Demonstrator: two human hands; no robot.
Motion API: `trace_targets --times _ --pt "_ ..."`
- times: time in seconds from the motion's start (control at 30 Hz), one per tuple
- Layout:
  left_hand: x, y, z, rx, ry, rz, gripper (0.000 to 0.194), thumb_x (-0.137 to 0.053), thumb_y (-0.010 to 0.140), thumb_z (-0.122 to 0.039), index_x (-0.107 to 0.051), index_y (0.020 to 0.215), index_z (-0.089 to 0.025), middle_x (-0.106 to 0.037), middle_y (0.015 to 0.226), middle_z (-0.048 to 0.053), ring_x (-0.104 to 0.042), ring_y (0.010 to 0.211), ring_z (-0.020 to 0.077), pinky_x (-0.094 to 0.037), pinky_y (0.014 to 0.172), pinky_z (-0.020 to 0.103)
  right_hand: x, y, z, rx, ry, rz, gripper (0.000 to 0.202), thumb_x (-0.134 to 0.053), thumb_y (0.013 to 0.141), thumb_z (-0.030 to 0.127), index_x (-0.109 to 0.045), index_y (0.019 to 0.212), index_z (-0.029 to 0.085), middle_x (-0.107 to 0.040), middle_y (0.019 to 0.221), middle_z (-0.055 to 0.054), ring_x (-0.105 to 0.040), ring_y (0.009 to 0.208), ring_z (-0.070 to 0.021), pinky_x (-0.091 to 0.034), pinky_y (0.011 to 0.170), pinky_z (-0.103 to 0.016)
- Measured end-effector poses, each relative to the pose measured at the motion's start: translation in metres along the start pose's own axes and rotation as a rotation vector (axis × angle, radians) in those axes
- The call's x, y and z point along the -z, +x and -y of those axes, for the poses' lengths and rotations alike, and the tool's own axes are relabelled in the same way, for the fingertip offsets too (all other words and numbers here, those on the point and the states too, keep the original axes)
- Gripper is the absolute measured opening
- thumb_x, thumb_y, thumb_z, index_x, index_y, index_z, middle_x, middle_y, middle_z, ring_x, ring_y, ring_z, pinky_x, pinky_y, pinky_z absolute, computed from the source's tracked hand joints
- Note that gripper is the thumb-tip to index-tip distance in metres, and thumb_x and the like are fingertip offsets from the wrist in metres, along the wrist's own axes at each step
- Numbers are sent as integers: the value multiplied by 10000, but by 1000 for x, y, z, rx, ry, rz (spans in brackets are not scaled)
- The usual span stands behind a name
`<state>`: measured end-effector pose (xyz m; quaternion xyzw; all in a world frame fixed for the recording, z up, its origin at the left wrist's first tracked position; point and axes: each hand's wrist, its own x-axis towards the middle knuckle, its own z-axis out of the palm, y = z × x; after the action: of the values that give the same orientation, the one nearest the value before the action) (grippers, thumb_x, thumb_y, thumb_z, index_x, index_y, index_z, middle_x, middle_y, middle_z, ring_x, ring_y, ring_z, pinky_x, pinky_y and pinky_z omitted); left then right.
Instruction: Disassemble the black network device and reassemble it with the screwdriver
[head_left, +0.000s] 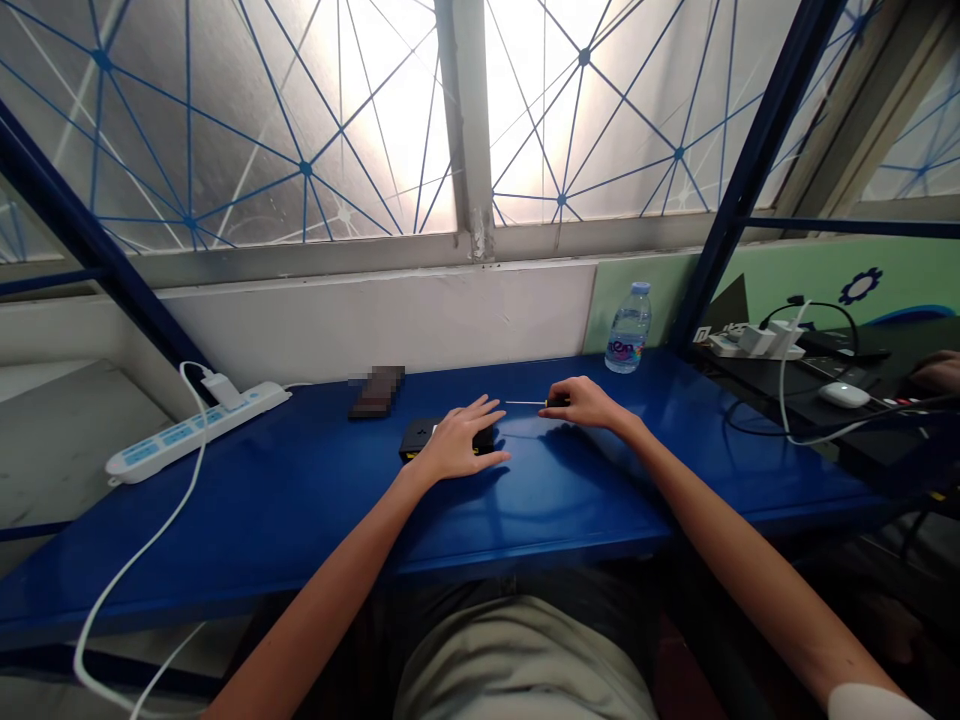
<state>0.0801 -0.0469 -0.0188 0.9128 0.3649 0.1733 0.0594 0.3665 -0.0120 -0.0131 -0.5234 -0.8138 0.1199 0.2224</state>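
Note:
My left hand (459, 442), its fingers spread, lies over a black box with yellow markings (415, 438) on the blue table. The palm covers much of the box. To its right, my right hand (581, 402) is closed around the dark handle of a screwdriver (526, 403). The thin metal shaft points left, its tip close to my left fingertips and just above the table.
A dark, partly blurred object (379, 392) lies behind the box. At the left is a white power strip (199, 432) with a cable. A water bottle (629, 330) stands at the back right. Another person's hand (941, 372) shows near a white mouse (844, 395).

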Motion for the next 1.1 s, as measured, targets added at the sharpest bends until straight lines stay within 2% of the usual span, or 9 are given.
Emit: trace_targets --times 0.1,0.2,0.33,0.4,0.57,1.1 --pt "1 0 3 33 44 8 828 -630 849 -661 -419 1525 -234 -368 1604 127 -330 1477 369 -332 1155 553 2 0 -3 -11 30 -17 345 -694 784 517 -694 722 178 -664 693 -26 -537 615 -143 -307 552 -261" --pt "5 -2 7 85 96 7 877 -648 815 -692 -423 1523 -227 -454 1548 143 -427 1412 376 -352 1142 531 3 -1 -1 -2 68 13 405 -670 789 557 -669 675 168 -600 624 -8 -476 574 -125 -283 538 -263" --pt "9 -4 12 95 89 -19 866 -663 800 -699 -469 1492 -215 -540 1471 147 -522 1325 367 -405 1105 506 1 -4 7 15 151 184 555 -653 762 666 -569 538 165 -439 504 27 -342 506 -95 -229 504 -271" --pt "9 -5 13 79 69 -27 833 -667 804 -690 -499 1469 -218 -571 1441 138 -549 1296 364 -430 1086 500 0 -5 11 8 186 268 601 -647 742 713 -560 517 163 -403 476 33 -307 484 -89 -213 493 -276" --pt "7 -4 13 62 43 -23 774 -680 814 -658 -547 1425 -202 -609 1400 135 -574 1268 355 -464 1052 491 -3 -7 19 24 221 349 618 -634 747 725 -621 526 147 -421 451 24 -307 463 -87 -220 489 -278" --pt "5 -3 14 51 45 -36 731 -688 819 -640 -577 1395 -205 -617 1389 138 -593 1248 353 -487 1028 490 -9 -6 21 40 229 380 622 -632 749 726 -640 528 144 -442 450 17 -314 462 -89 -232 479 -270"
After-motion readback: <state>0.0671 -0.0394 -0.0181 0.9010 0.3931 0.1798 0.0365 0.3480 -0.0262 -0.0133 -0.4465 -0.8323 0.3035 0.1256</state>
